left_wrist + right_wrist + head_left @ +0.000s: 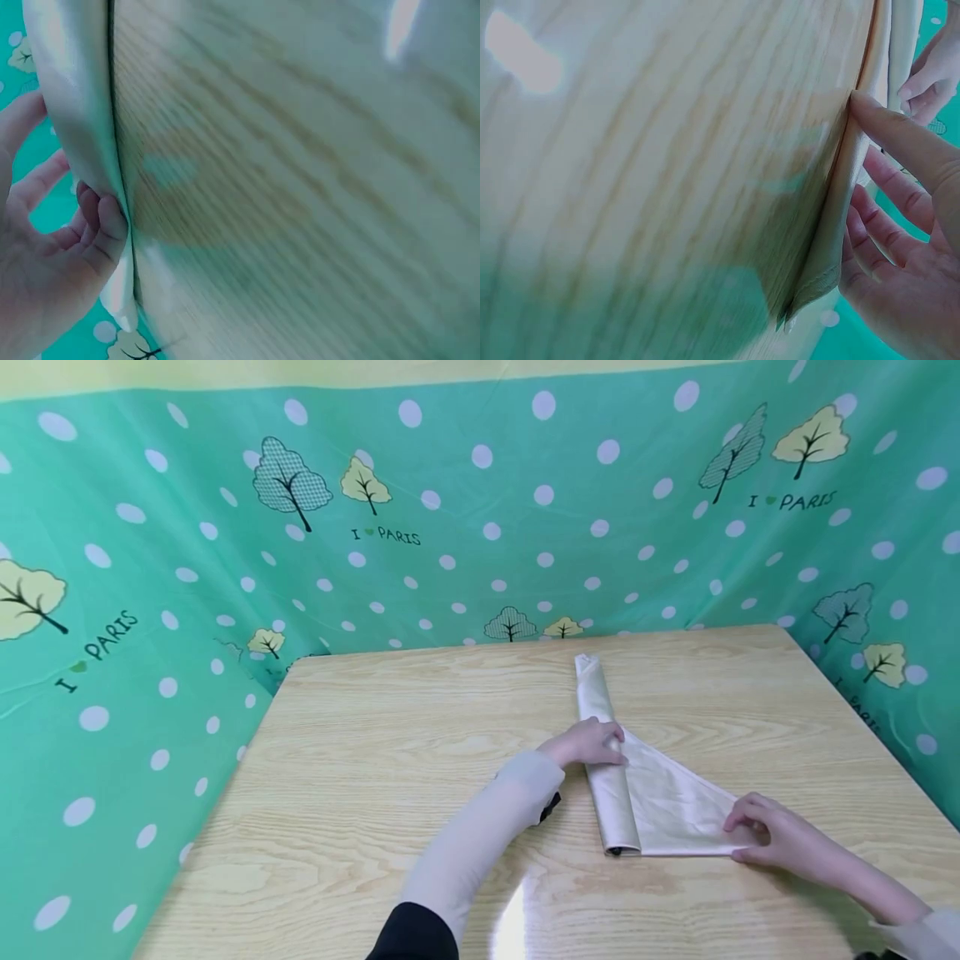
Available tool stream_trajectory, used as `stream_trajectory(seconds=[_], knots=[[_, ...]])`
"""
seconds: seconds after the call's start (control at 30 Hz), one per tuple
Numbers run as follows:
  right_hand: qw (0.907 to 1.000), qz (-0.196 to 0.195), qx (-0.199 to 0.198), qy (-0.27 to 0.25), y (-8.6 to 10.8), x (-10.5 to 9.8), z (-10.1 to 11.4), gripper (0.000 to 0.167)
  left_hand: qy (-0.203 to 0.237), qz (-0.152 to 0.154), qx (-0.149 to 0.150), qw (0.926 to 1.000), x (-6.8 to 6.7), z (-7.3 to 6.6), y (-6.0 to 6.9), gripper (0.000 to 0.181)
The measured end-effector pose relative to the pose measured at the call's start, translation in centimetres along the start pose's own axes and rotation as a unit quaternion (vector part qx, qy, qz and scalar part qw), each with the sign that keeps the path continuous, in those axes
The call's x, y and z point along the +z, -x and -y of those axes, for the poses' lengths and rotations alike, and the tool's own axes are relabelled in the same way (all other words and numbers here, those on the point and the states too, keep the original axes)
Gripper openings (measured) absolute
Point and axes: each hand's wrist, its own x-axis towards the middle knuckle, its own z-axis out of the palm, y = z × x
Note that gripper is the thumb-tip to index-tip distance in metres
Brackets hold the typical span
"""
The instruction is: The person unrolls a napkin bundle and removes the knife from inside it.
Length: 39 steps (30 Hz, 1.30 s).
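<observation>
A cream-coloured cloth (671, 806) lies partly rolled on the wooden table, its flat part a triangle reaching right from the roll. My left hand (592, 743) grips the roll (612, 806) near its middle, fingers over the top. In the left wrist view the thumb side of that hand is at the roll's edge. My right hand (783, 839) rests at the flat part's right corner, thumb and forefinger apart. In the right wrist view its thumb (900, 131) touches the near edge, with the other fingers loosely bent over the cloth. Something small and dark shows inside the roll's near end.
The wooden table (360, 793) runs to a back edge beyond the roll's far tip. Green dotted fabric (480, 527) printed with trees hangs behind and along both sides. Light glares off the tabletop near its front.
</observation>
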Motion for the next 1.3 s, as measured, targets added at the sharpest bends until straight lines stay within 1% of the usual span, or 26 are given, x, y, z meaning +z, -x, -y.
stream_trajectory(seconds=[0.2,0.33,0.57,0.73,0.83,1.03,1.17,1.3], knots=[[0.9999,0.0,-0.005,-0.011,0.0,0.2,0.0,0.032,-0.021,0.003,0.01,0.9997,-0.1,0.0,-0.3,0.034],[1.0,-0.002,-0.006,-0.006,0.0,0.2,-0.1,0.032,-0.012,-0.001,0.012,0.9999,-0.2,-0.1,-0.4,0.031],[0.9999,0.011,0.012,-0.002,0.0,0.2,0.0,0.03,0.023,-0.001,-0.001,0.9997,-0.3,0.0,-0.2,0.027],[0.9995,0.022,0.024,-0.002,0.0,0.2,0.0,0.03,0.031,-0.016,0.001,0.9994,-0.1,0.3,-0.2,0.025],[0.9997,0.017,0.018,-0.005,-0.1,0.2,0.0,0.03,0.047,-0.024,0.005,0.9986,0.0,0.6,-0.2,0.024],[0.9999,-0.006,-0.006,-0.008,0.0,0.4,-0.2,0.032,0.084,-0.018,0.002,0.9963,0.0,1.0,-0.1,0.024],[0.9998,-0.011,-0.011,-0.008,0.0,0.4,-0.3,0.032,0.101,-0.018,-0.005,0.9947,-0.2,1.2,0.2,0.023],[0.9999,-0.006,-0.004,-0.009,0.0,0.4,-0.3,0.031,0.131,-0.019,-0.01,0.9912,-0.2,1.6,0.3,0.022]])
